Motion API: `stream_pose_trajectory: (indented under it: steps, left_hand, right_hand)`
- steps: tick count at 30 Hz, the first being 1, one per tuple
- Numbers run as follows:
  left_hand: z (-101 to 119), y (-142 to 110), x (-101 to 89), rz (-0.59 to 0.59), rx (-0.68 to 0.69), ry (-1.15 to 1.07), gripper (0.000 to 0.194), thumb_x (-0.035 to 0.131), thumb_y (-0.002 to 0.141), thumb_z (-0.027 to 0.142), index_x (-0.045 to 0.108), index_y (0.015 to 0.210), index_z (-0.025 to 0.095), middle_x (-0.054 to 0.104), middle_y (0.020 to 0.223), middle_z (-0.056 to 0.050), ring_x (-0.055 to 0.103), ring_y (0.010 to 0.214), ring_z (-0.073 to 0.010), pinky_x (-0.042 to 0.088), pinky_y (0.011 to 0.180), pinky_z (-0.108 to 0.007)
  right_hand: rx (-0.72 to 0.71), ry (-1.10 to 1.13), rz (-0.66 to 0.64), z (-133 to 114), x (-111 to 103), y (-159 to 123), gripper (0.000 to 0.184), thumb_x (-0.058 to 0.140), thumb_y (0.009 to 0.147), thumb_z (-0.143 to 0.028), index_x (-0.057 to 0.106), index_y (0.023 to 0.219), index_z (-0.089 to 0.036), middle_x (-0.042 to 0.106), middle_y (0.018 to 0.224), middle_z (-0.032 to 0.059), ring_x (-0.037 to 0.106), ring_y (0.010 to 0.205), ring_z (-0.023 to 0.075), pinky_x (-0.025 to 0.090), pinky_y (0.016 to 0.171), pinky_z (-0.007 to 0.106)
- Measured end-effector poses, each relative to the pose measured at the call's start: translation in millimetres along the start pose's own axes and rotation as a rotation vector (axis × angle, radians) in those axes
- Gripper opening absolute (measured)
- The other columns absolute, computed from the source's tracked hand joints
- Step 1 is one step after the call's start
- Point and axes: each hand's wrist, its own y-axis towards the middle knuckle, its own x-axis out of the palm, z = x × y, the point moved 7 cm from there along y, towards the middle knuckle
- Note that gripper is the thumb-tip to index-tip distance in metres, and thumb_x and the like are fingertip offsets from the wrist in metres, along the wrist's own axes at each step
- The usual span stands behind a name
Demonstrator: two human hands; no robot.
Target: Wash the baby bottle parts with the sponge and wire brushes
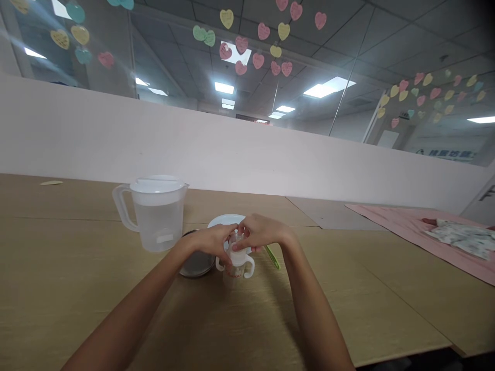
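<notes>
A clear baby bottle (236, 264) with two white side handles stands on the table in front of me. My left hand (214, 241) grips it from the left, thumb and fingers around its upper part. From the right, my right hand (258, 232) closes its fingers on the translucent top of the bottle. Behind the hands is a white plate (222, 220), partly covered by them. A round, dark-rimmed dish (198, 265) sits under my left wrist. Just right of the bottle lies a green handle (273, 257), its other end hidden by my right hand.
A clear lidded pitcher (160, 219) stands to the left of the dish. At the far right, a pink cloth (386, 222) lies under a small patterned garment (460, 237). A low white wall (232, 149) with glass above bounds the back of the table (96, 288).
</notes>
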Motion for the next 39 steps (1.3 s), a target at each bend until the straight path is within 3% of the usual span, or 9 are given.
stream_pose_trajectory:
  steps: [11, 23, 39]
  left_hand:
    - [-2, 1, 2.3, -0.015, 0.008, -0.012, 0.078, 0.074, 0.047, 0.043, 0.043, 0.115, 0.019, 0.056, 0.096, -0.002, 0.053, 0.085, -0.0194, 0.039, 0.068, -0.024]
    - [0, 0, 0.1, -0.029, -0.037, 0.017, 0.073, 0.072, 0.047, 0.046, 0.045, 0.11, 0.019, 0.055, 0.09, -0.002, 0.052, 0.08, -0.0191, 0.037, 0.062, -0.023]
    - [-2, 2, 1.9, -0.021, -0.023, 0.003, 0.077, 0.073, 0.047, 0.043, 0.043, 0.114, 0.02, 0.055, 0.094, -0.001, 0.053, 0.083, -0.0185, 0.039, 0.064, -0.022]
  right_hand:
    - [0.018, 0.077, -0.035, 12, -3, 4, 0.041, 0.065, 0.062, -0.049, 0.058, 0.084, -0.015, 0.063, 0.067, 0.0015, 0.061, 0.053, 0.0128, 0.046, 0.047, 0.02]
    - [-0.025, 0.109, -0.047, 15, -3, 8, 0.054, 0.064, 0.059, -0.059, 0.059, 0.086, -0.013, 0.063, 0.069, 0.0047, 0.061, 0.053, 0.0143, 0.047, 0.048, 0.021]
    - [-0.042, 0.114, -0.051, 17, -3, 8, 0.05, 0.065, 0.061, -0.055, 0.058, 0.088, -0.013, 0.061, 0.066, 0.0023, 0.06, 0.052, 0.0136, 0.046, 0.046, 0.021]
